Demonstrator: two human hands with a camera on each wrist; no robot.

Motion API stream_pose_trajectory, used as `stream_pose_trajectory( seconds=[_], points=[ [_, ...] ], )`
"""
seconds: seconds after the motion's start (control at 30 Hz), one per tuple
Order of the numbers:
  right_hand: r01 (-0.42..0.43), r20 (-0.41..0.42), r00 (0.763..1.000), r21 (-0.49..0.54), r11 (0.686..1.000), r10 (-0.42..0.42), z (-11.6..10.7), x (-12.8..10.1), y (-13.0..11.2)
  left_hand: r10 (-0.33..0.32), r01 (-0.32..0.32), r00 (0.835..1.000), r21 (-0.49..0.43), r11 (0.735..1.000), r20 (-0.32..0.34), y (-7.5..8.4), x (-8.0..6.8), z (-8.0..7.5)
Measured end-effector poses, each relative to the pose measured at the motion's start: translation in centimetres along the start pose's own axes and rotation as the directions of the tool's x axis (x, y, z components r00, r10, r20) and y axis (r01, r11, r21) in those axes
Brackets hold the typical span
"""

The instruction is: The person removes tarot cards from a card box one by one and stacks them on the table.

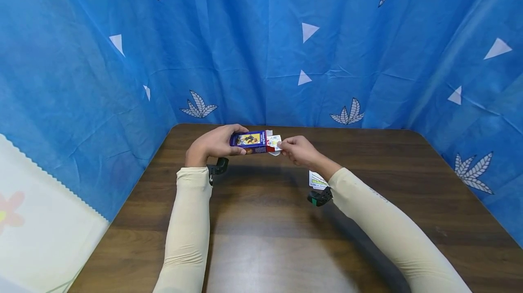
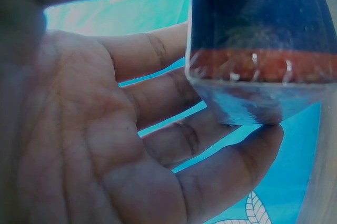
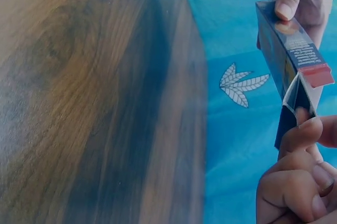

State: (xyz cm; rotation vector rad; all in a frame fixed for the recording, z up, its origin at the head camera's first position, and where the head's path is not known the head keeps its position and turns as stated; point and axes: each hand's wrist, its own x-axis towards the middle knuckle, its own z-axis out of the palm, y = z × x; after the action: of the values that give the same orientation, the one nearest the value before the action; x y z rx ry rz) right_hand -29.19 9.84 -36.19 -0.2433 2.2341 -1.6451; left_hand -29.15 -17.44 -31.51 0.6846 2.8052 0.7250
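Note:
My left hand (image 1: pixel 218 142) grips a small blue card box (image 1: pixel 251 140) above the far part of the table, the thumb along its near side. The box has a yellow picture panel and lies on its side, its flapped end facing right. At that end a white printed card (image 1: pixel 274 142) sticks out, pinched by my right hand (image 1: pixel 300 150). In the right wrist view the right hand (image 3: pixel 297 182) has its fingertips right at the torn-open flaps (image 3: pixel 315 75). In the left wrist view the fingers curl around the box (image 2: pixel 263 24).
A few printed cards (image 1: pixel 317 180) lie on the brown wooden table (image 1: pixel 261 220), partly behind the right wrist. A blue curtain (image 1: pixel 245 47) with leaf prints hangs around the table's far side. At the left is a white cloth (image 1: pixel 41 220) with a flower.

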Motion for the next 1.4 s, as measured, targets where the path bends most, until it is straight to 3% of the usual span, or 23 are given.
stream_pose_trajectory(
  seconds=[0.17, 0.37, 0.63, 0.73, 0.9, 1.07, 1.23, 1.4],
  points=[
    [0.004, 0.017, 1.0, -0.003, 1.0, -0.004, 0.2, 0.0, -0.3, -0.003, 0.003, 1.0, 0.0, 1.0, 0.001, 0.1, 0.0, 0.0],
    [-0.019, -0.057, 0.998, -0.077, 0.997, 0.015, 0.5, -0.1, -0.6, 0.001, -0.001, 1.0, 0.006, 1.0, -0.004, 0.1, 0.0, 0.0],
    [-0.016, 0.066, 0.998, 0.073, 0.997, 0.011, 0.8, 0.2, -0.6, 0.037, -0.037, 0.999, 0.014, 0.999, -0.003, 0.2, -0.2, -0.1],
    [-0.031, 0.075, 0.997, 0.112, 0.993, 0.023, 0.7, 0.2, -0.5, 0.042, -0.042, 0.999, 0.015, 0.999, -0.007, 0.3, -0.3, -0.2],
    [-0.041, -0.014, 0.999, 0.157, 0.987, 0.044, 0.2, 0.3, -0.4, 0.034, -0.034, 0.999, 0.005, 0.999, -0.01, 0.2, -0.3, -0.2],
    [-0.01, -0.103, 0.994, 0.108, 0.994, 0.022, -0.9, 0.0, -0.1, 0.03, -0.03, 0.999, 0.003, 1.0, -0.017, 0.1, -0.3, -0.2],
    [-0.014, -0.132, 0.991, 0.055, 0.998, 0.021, -2.6, -0.9, 0.7, 0.028, -0.028, 0.999, -0.001, 1.0, -0.018, 0.0, -0.2, -0.3],
    [-0.026, -0.132, 0.991, 0.075, 0.997, 0.036, -3.3, -1.3, 1.2, 0.013, -0.013, 1.0, -0.006, 1.0, -0.013, 0.0, -0.3, -0.4]
  ],
)
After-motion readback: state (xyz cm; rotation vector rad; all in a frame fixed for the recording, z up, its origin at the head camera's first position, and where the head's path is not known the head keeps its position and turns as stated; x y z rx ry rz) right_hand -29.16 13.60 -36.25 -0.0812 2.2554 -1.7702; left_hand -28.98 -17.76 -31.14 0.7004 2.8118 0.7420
